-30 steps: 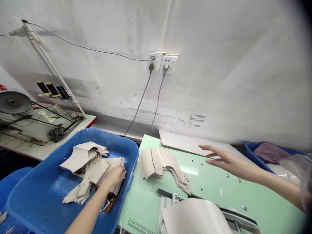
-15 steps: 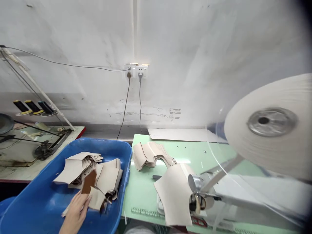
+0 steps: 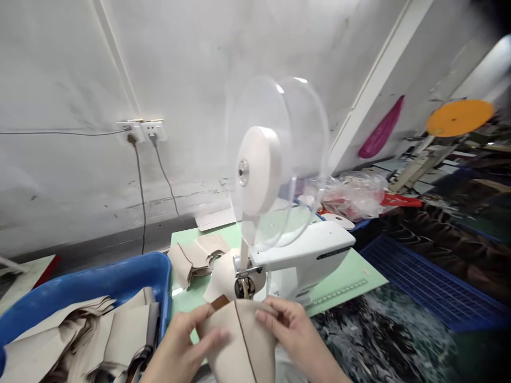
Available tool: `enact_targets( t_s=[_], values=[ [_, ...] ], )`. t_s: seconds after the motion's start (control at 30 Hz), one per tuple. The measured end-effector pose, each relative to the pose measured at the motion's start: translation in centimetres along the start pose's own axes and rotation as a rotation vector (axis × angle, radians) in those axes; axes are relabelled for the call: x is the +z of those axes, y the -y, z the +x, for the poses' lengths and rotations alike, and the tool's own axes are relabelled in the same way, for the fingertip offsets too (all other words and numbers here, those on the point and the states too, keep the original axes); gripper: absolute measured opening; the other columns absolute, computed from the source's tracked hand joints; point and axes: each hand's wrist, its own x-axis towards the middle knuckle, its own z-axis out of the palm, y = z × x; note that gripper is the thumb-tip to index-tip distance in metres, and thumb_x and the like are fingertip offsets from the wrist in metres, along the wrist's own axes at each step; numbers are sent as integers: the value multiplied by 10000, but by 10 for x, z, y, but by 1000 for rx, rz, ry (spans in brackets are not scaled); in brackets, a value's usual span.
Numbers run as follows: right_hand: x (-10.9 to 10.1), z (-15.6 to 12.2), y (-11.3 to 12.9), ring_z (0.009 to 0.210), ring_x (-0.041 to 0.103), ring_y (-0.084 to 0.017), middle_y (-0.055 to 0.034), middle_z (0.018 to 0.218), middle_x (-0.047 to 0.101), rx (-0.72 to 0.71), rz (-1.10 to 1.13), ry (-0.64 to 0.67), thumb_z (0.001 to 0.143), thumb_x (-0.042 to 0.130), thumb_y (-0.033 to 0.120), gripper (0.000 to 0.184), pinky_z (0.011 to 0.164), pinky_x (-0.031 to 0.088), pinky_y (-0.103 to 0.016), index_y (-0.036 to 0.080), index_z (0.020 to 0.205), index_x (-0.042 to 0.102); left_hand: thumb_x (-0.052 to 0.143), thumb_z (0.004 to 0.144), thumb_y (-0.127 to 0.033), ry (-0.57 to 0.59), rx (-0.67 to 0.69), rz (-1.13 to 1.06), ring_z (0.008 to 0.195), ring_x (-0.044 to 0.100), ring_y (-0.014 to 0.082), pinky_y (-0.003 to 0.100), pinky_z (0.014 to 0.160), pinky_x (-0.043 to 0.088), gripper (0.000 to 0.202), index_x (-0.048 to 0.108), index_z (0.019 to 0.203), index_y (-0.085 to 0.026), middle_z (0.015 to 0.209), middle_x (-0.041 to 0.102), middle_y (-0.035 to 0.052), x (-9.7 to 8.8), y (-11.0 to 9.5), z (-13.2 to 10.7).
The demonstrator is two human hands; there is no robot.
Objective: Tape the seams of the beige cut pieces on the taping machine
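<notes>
Centrally, at the bottom edge of the head view, the beige piece point(image 3: 259, 346) is held in both hands: the right hand point(image 3: 295, 330) pinches its upper right edge between thumb and fingers, and the left hand point(image 3: 186, 340) grips its left side, thumb blurred. Above, near centre, stand the machine point(image 3: 307, 255) and roll point(image 3: 257, 170); the tub point(image 3: 155, 266), lower left, contains further pieces point(image 3: 130, 330).

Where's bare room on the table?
Right of the white machine, the green table is bare toward the ruler marks. A smaller patch lies between the blue tub, beige stack and your left hand. The machine's near end is crowded: that hand and your right hand hold a beige piece.
</notes>
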Motion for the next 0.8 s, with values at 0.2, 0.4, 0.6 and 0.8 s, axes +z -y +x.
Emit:
enact_targets(
  t_s=[0.2,0.4,0.6,0.8],
  values=[
    [-23,21,-17,572,294,-71,41,630,381,47,336,-121,788,690,546,451,510,242,-203,148,693,498,501,859,-623,-8,-131,-169,647,380,131,206,561,314,497,547,670,-166,659,415,-22,19,-10,44],
    [-20,36,-18,572,458,-105,5,612,547,111,498,-150,730,756,473,378,550,347,-218,128,674,613,575,806,-629,-15,-222,-262,596,373,112,195,539,299,505,542,628,-158,614,432,-36,20,3,51],
    [-22,72,-45,840,628,-233,-56,937,712,115,628,-237,693,769,365,292,703,502,-311,205,930,709,644,734,-608,-88,-270,-342,556,504,148,217,522,384,451,610,625,-172,574,576,-14,14,12,83],
    [-27,111,-75,1099,583,-317,-101,1070,708,75,622,-248,609,783,375,517,909,502,-439,216,1089,678,697,684,-573,-151,-214,-283,623,613,212,271,569,475,407,660,651,-169,613,659,28,3,43,121]
  ],
)
